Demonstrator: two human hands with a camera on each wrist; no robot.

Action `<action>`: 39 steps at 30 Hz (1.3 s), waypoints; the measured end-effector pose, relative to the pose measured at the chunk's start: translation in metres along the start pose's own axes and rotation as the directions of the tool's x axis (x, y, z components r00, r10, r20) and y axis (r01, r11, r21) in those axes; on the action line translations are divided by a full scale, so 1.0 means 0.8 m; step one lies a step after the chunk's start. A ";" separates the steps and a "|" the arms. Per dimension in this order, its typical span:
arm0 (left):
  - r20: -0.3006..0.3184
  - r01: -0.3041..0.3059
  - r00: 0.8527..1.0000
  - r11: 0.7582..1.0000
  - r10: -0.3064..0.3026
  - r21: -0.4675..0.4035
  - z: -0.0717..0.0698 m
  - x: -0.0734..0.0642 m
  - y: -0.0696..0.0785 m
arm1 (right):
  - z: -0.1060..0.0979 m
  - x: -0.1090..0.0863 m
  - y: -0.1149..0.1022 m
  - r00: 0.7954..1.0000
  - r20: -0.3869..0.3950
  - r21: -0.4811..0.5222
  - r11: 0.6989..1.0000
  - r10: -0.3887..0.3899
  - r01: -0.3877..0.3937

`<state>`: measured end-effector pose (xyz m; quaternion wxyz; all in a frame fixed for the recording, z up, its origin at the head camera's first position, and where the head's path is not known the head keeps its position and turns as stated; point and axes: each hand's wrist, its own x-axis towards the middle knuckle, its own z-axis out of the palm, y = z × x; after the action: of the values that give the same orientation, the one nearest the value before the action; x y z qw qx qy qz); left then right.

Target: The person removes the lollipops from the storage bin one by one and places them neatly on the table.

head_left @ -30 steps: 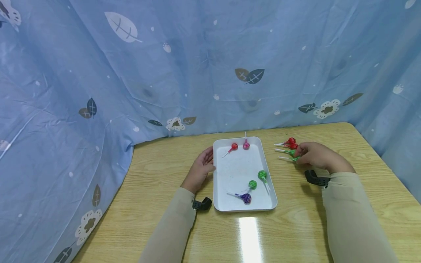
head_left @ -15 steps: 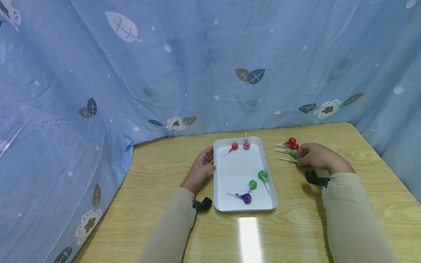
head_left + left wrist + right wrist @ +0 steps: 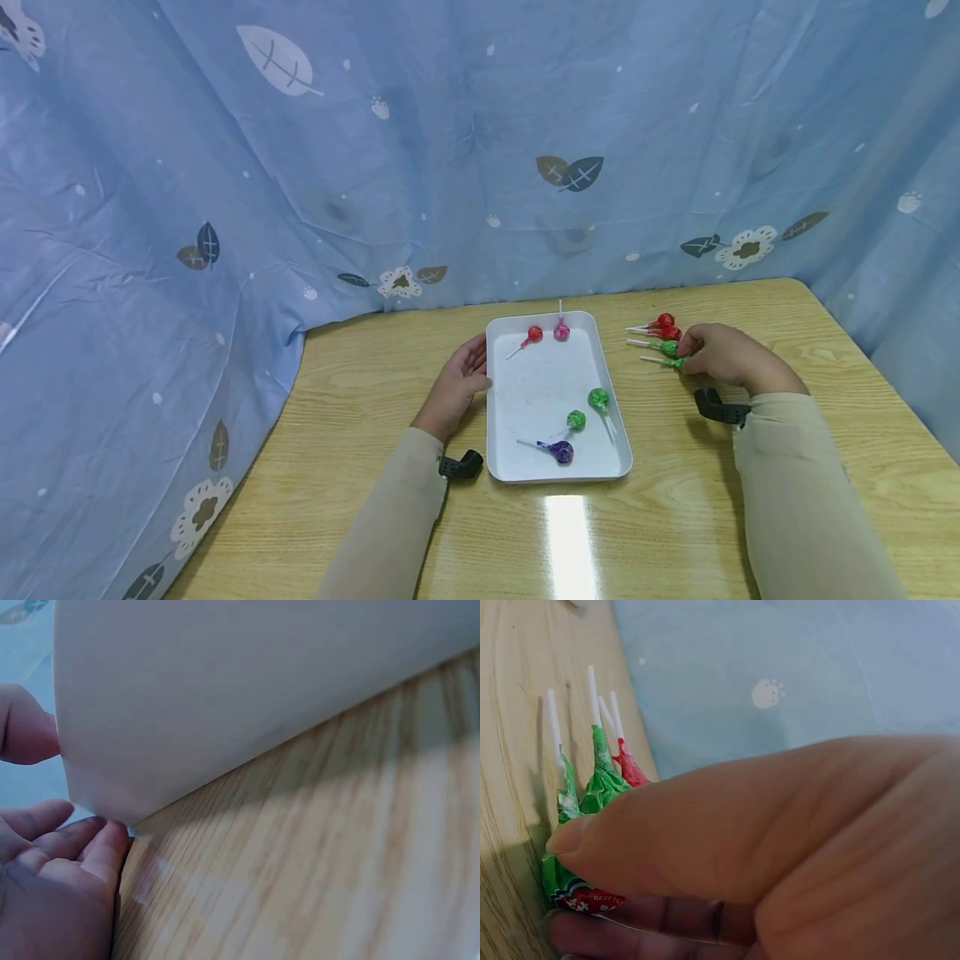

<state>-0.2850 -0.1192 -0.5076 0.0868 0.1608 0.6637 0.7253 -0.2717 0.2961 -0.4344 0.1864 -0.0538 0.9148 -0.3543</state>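
My left hand (image 3: 453,388) lies beside the white tray (image 3: 491,417), fingers loosely bent at its left wall and thumb tip at the rim. In the left wrist view, the fingers (image 3: 105,847) are right at the wall's lower corner. To the right of the tray, my right hand (image 3: 723,357) pinches a green lollipop (image 3: 670,362) between thumb and fingers. Its wrapped head (image 3: 562,881) shows below the thumb in the right wrist view, white stick pointing away. Close behind it lie another green lollipop (image 3: 666,347) and two red lollipops (image 3: 663,320), sticks to the left.
Inside the tray are a red lollipop (image 3: 533,335), a pink lollipop (image 3: 562,332) with its stick over the far rim, two green lollipops (image 3: 598,400) and a purple lollipop (image 3: 561,452). A blue leaf-print curtain (image 3: 450,167) hangs along the back of the wooden table (image 3: 360,400).
The nearest green lollipop has slid slightly to the right and its stick has turned a little, under my right fingers. My left hand and the tray stay put.
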 end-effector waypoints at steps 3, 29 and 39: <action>0.001 -0.006 1.000 1.000 0.006 -0.007 0.000 0.000 -0.001 | -0.001 -0.001 0.000 1.000 -0.020 -0.016 1.000 0.003 -0.003; -0.021 -0.004 1.000 1.000 0.004 0.005 0.000 0.000 -0.002 | -0.004 -0.004 0.002 0.992 -0.124 -0.045 0.998 0.037 -0.043; -0.020 -0.007 1.000 1.000 0.007 0.014 0.000 0.000 -0.004 | 0.003 -0.003 -0.016 0.978 -0.206 -0.087 0.996 0.004 -0.022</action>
<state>-0.2854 -0.1189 -0.5105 0.0764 0.1562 0.6689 0.7227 -0.2693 0.2856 -0.4267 0.0904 -0.0192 0.9443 -0.3159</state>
